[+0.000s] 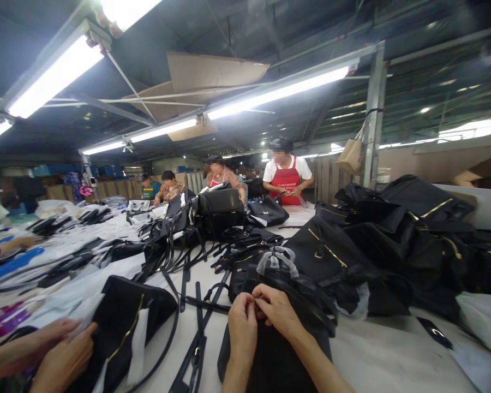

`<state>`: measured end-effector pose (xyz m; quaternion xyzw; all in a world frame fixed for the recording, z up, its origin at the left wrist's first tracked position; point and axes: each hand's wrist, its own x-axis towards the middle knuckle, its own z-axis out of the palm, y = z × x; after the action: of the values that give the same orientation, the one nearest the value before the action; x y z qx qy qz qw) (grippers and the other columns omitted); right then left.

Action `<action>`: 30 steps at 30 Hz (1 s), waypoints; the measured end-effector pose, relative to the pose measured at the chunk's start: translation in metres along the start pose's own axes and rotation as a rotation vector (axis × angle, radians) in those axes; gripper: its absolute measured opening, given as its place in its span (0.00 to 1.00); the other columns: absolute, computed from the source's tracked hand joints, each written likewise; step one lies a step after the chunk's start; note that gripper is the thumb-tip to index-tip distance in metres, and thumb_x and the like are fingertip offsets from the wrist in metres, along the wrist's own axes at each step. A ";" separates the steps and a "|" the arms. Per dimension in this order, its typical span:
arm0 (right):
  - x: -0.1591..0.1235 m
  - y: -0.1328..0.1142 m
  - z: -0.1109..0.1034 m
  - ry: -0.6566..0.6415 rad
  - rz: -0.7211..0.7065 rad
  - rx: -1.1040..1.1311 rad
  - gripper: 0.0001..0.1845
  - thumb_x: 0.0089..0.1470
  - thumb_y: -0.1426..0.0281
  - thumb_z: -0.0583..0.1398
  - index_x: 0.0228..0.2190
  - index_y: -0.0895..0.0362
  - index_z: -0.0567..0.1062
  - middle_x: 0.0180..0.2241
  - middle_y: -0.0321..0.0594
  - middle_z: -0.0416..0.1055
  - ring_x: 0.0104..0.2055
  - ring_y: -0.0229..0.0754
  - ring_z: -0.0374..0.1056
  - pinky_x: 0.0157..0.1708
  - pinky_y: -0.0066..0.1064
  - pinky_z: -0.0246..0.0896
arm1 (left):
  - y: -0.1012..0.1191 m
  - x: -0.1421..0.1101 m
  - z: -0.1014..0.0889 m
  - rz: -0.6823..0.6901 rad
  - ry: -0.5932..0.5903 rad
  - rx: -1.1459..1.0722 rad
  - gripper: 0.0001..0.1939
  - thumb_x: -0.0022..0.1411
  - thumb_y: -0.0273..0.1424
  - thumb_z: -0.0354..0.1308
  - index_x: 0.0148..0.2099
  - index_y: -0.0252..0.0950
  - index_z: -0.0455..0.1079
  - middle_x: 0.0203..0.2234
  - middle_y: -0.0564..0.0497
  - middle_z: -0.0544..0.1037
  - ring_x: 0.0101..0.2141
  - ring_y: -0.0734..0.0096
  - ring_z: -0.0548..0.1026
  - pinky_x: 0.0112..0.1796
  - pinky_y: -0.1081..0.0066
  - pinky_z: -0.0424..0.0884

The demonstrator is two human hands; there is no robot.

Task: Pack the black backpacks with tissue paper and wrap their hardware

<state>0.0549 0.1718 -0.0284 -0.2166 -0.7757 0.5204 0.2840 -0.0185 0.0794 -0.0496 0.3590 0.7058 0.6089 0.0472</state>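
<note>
In front of me a black handbag point(284, 355) lies on the table, its top partly covered by my hands. My left hand point(244, 325) and my right hand point(279, 310) meet over its upper part, fingertips pinched together. What they pinch is small and dark, hidden between the fingers. A black strap point(208, 304) runs from the left up to my left hand. Just beyond my fingers are dark handles, with a translucent wrapping point(277, 261) looped over part of them. Loose black straps with a buckle point(196, 355) lie to the left of the bag.
At the left, a co-worker's hands point(67, 344) handle another black bag point(123, 322) with a gold zip and white paper. Black bags point(396, 234) are heaped at the right. More bags point(221, 203) stand farther back. A person in a red apron point(285, 180) stands across the table.
</note>
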 end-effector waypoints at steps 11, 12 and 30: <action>0.010 0.006 0.008 0.099 0.193 0.055 0.10 0.48 0.62 0.56 0.29 0.55 0.74 0.23 0.35 0.74 0.24 0.40 0.72 0.16 0.23 0.63 | 0.002 -0.003 0.000 0.104 -0.019 0.060 0.12 0.57 0.22 0.47 0.29 0.37 0.70 0.29 0.48 0.72 0.33 0.65 0.71 0.36 0.69 0.65; 0.011 0.009 0.009 0.120 0.198 0.048 0.10 0.48 0.61 0.58 0.28 0.55 0.73 0.21 0.34 0.73 0.23 0.39 0.72 0.16 0.23 0.61 | 0.003 -0.004 0.000 0.109 -0.024 0.059 0.12 0.58 0.23 0.47 0.29 0.38 0.71 0.29 0.48 0.72 0.32 0.65 0.71 0.36 0.69 0.65; 0.015 0.016 0.011 0.148 0.096 -0.059 0.08 0.48 0.71 0.57 0.26 0.57 0.77 0.16 0.34 0.72 0.19 0.39 0.68 0.21 0.27 0.59 | 0.011 0.025 -0.021 -0.626 -0.349 -0.353 0.19 0.59 0.43 0.55 0.28 0.30 0.71 0.22 0.43 0.78 0.23 0.65 0.77 0.25 0.71 0.71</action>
<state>0.0374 0.1797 -0.0437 -0.2997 -0.7563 0.4928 0.3089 -0.0423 0.0763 -0.0252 0.2112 0.6471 0.6066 0.4107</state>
